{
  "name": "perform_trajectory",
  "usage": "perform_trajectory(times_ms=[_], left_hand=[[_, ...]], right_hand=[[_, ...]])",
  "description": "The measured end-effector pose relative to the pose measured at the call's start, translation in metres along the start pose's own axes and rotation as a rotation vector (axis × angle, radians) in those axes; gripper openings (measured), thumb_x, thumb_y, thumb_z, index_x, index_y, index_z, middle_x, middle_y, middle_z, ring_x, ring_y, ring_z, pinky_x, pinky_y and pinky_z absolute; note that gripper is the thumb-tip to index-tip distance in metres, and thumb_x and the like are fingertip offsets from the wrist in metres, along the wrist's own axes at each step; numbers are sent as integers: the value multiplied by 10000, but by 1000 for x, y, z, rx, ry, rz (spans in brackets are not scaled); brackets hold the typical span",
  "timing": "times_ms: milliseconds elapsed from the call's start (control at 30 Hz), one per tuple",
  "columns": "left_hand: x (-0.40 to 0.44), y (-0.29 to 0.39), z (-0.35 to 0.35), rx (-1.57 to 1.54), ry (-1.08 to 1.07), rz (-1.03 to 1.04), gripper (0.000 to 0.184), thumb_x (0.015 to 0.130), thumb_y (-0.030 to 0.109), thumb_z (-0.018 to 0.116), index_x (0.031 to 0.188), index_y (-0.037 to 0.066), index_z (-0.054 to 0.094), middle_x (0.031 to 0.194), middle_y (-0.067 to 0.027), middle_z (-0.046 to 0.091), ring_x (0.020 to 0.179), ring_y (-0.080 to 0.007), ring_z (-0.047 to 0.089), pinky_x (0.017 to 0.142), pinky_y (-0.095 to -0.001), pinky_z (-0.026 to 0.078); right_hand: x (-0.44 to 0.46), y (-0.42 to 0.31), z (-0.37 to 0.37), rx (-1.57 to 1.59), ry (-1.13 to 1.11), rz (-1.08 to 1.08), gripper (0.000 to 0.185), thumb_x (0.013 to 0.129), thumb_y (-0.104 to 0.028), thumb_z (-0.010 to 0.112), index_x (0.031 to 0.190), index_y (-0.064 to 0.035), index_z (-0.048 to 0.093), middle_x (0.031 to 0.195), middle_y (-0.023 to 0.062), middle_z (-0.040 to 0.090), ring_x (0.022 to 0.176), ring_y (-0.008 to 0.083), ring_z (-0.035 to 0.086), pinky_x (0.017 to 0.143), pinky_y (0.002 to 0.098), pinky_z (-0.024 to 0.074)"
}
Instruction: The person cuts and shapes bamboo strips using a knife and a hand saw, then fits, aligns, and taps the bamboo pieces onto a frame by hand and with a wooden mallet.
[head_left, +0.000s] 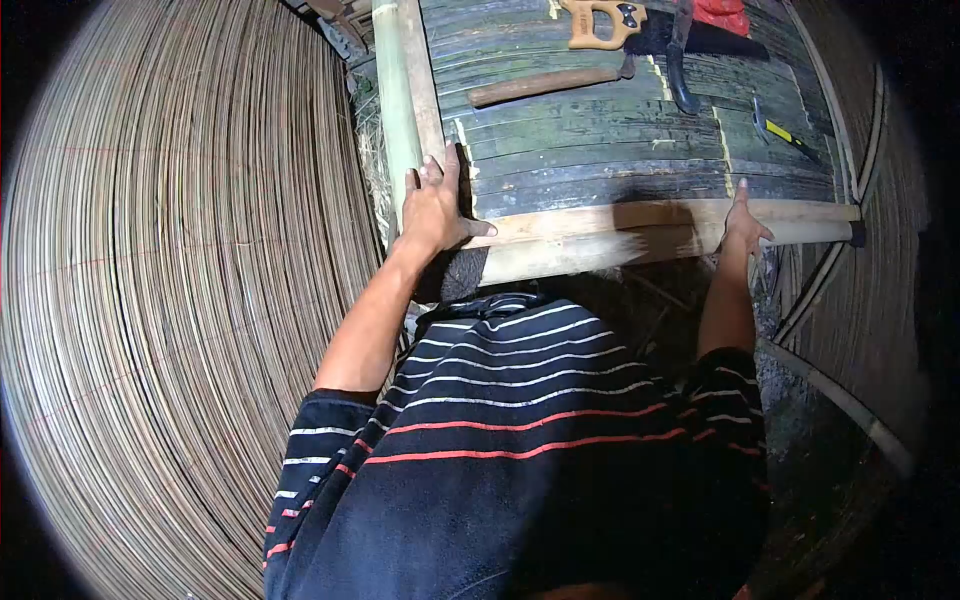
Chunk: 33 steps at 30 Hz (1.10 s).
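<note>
My left hand (435,212) lies over the near left corner of a bamboo frame, fingers spread. Its fingers rest on a flat side strip (421,85), and the thumb reaches onto a pale split bamboo strip (560,222). That strip lies along a thick bamboo pole (560,256), whose left end has dark cord wrapping (463,274). Farther right, my right hand (742,228) rests across the strip and pole with its digits apart; part of it is hidden. Dark bamboo slats (600,150) fill the surface beyond the strip.
On the slats lie a handsaw (605,22), a wooden-handled tool (545,86), a dark curved-handled tool (680,75), a yellow-and-black tool (785,132) and a red item (722,14). A slatted wall or screen (180,300) stands left. Poles (840,395) slant at lower right.
</note>
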<state>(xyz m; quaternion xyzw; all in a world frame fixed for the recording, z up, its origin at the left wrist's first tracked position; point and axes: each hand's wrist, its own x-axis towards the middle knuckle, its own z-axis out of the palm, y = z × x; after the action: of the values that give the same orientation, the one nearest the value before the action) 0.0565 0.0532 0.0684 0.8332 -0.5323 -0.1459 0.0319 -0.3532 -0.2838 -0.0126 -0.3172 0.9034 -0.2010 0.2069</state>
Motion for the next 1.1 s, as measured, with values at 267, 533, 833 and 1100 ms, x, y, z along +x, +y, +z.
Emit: perform_trajectory(times_ms=[267, 533, 833, 1100], left_hand=[[1, 0, 1, 1, 14, 1, 1538, 549, 644, 928, 1618, -58, 73, 1431, -501, 402, 1417, -536, 419, 1212, -607, 262], [4, 3, -4, 95, -6, 2, 1571, 510, 717, 902, 1630, -19, 82, 1360, -492, 484, 1356, -541, 493, 1204, -600, 284], [14, 5, -7, 158, -88, -3, 1605, 487, 767, 884, 1636, -3, 70, 1335, -473, 518, 1327, -539, 520, 1209, -573, 293], [14, 7, -10, 134, -136, -39, 1620, 454, 764, 890, 1645, 26, 77, 1406, -500, 436, 1367, -520, 498, 1225, -558, 269]], right_hand=[[-1, 1, 0, 9, 15, -18, 1617, 596, -927, 705, 1611, 62, -74, 1608, 465, 59, 1510, 565, 197, 1204, 620, 254], [-8, -3, -6, -10, -14, 17, 1618, 593, -925, 710, 1614, 57, -72, 1607, 456, 101, 1495, 568, 234, 1196, 615, 273], [-8, -2, -5, -29, 11, 7, 1606, 601, -927, 701, 1610, 71, -49, 1610, 434, 148, 1453, 570, 317, 1174, 624, 307], [-9, -2, -8, -10, 14, 27, 1622, 583, -933, 703, 1612, 70, -49, 1621, 427, 127, 1471, 576, 281, 1178, 650, 277]])
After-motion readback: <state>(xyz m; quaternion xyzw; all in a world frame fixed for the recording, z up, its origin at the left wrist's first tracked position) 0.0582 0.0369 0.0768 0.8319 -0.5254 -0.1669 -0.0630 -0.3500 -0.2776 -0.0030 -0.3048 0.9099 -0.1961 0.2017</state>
